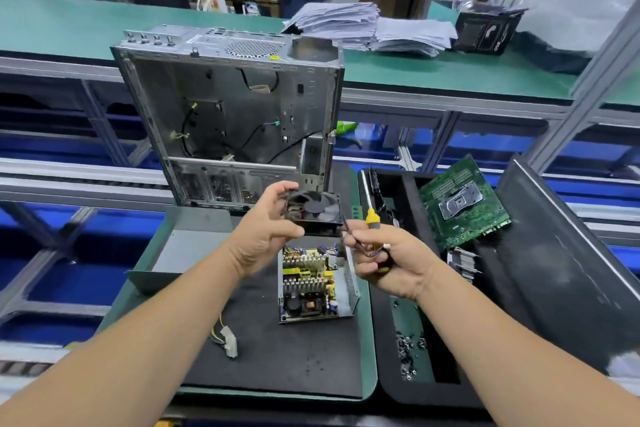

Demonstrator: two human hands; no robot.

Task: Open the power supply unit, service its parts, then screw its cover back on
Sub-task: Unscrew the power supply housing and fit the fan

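Observation:
The opened power supply unit (313,284) lies on the black mat, its yellow circuit board and heatsinks exposed. My left hand (266,229) grips a black cooling fan (313,211) by its left edge, lifted just above the unit. My right hand (388,260) holds a yellow-handled screwdriver (372,222) and pinches the fan's thin wires beside the fan's lower right corner. The unit's grey metal cover (187,246) lies to the left on the mat. A white connector with coloured wires (228,340) lies in front of the unit.
An empty computer case (228,114) stands upright behind my hands. On the right a black tray (391,357) holds loose screws (408,354) and a green motherboard (460,201). A dark panel (554,260) leans at far right. Paper stacks (374,28) lie on the green shelf.

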